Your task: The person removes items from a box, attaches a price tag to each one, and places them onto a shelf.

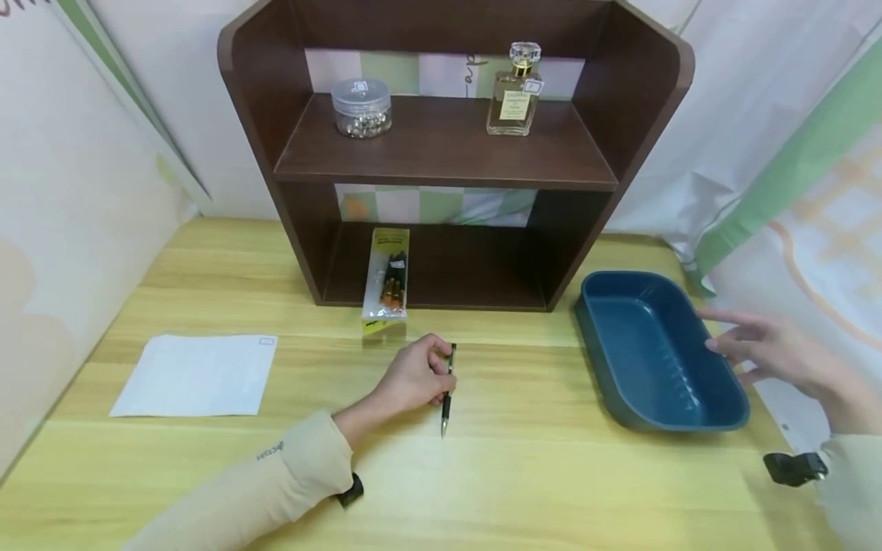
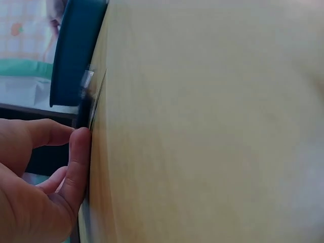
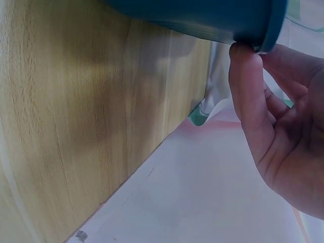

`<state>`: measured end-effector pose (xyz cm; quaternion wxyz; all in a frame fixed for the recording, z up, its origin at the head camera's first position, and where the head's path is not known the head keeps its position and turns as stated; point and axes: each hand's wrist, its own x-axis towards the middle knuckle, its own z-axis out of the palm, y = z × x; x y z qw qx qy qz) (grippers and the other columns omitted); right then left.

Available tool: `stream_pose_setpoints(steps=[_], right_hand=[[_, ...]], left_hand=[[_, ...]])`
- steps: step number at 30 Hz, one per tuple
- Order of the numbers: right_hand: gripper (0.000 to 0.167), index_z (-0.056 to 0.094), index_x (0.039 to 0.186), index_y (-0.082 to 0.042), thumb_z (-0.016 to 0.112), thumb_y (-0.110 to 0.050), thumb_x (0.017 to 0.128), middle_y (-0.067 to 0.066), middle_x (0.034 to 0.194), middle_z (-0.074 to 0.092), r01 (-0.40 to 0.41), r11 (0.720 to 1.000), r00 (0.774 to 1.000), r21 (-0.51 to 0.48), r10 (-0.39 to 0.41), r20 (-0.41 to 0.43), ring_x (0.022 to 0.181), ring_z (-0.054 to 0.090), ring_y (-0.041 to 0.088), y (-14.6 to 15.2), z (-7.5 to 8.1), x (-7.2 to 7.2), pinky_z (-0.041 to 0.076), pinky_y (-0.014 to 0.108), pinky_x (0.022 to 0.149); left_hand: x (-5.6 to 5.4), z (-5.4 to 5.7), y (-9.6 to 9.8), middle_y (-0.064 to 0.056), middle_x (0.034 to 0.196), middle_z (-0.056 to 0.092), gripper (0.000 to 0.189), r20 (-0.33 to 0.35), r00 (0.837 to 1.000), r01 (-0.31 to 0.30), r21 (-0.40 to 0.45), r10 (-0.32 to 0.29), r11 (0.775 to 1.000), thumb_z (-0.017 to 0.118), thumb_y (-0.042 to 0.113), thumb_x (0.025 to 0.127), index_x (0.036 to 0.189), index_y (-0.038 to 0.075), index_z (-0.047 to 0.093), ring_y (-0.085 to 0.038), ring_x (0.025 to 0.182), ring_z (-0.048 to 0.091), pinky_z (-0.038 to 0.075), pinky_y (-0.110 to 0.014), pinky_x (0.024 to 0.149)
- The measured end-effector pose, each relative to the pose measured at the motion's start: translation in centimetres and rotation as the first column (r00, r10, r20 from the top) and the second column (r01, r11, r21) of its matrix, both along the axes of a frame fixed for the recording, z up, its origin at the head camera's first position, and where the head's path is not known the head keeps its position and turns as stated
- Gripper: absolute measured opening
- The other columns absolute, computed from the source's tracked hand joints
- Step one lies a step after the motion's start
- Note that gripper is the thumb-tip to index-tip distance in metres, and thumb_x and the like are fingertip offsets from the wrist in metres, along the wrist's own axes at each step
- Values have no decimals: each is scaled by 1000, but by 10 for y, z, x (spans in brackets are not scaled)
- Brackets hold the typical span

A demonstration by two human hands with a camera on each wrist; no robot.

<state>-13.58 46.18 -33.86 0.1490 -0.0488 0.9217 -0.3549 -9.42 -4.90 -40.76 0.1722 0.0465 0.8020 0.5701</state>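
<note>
My left hand (image 1: 416,372) pinches a slim black-and-clear pen (image 1: 445,413) between thumb and fingers, its metal tip pointing toward me. In the left wrist view, the pen (image 2: 85,104) shows just past the fingertips, low along the tabletop. At the right, my right hand (image 1: 779,348) holds the outer rim of a dark blue plastic basin (image 1: 641,337). The right wrist view shows the thumb (image 3: 245,76) against the basin's rim (image 3: 273,28), with other fingers partly hidden behind it.
A brown two-tier shelf (image 1: 441,184) stands at the back. It holds a clear jar of silvery beads (image 1: 363,111), a perfume bottle (image 1: 513,99) and a clear-and-yellow packet (image 1: 386,275) jutting past its front edge. White paper (image 1: 200,375) lies left. Curtains (image 1: 792,199) hang beside the table.
</note>
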Motion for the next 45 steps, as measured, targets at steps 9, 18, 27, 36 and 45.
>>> stream_pose_setpoints(steps=[9, 18, 27, 36, 45], right_hand=[[57, 43, 154, -21, 63, -13, 101, -13, 102, 72, -8, 1000, 1000, -22, 8, 3, 87, 64, 0, 2, 1, -4, 61, 37, 64], [54, 47, 149, -26, 64, -11, 100, -7, 95, 73, -7, 1000, 1000, 5, 7, -13, 80, 63, 7, 4, 0, -1, 60, 37, 60], [50, 52, 146, -16, 67, -14, 98, 3, 101, 72, -45, 996, 994, 71, 52, -97, 80, 67, 6, -6, 3, 2, 60, 35, 61], [50, 58, 140, -6, 71, -26, 96, 15, 127, 65, 21, 973, 947, 231, 55, -315, 99, 55, 0, -54, 31, 0, 46, 28, 74], [38, 70, 127, -15, 78, -14, 89, -16, 116, 64, -83, 993, 868, 79, 111, -484, 93, 59, -11, -153, 59, -2, 44, 2, 74]], left_hand=[[5, 4, -2, -5, 80, 63, 46, -48, 998, 25, -90, -29, 996, 71, -5, 86, 128, 4, 55, -18, 53, 61, 53, -28, 49], [8, 2, 1, -5, 85, 62, 53, -13, 1000, 14, -62, -15, 998, 70, -5, 88, 138, 3, 52, -20, 54, 63, 56, -30, 50], [12, -6, -10, -9, 89, 63, 53, 18, 999, -27, 68, 26, 997, 72, -6, 87, 136, 4, 54, -22, 57, 65, 59, -35, 53], [29, 7, -54, -13, 97, 63, 50, 9, 1000, -18, 168, 16, 986, 73, -2, 88, 133, 0, 55, -26, 62, 67, 61, -38, 59], [37, 32, -131, -11, 104, 67, 38, -242, 948, -241, -114, 209, 964, 75, 5, 89, 125, 6, 64, -26, 77, 68, 57, -35, 54]])
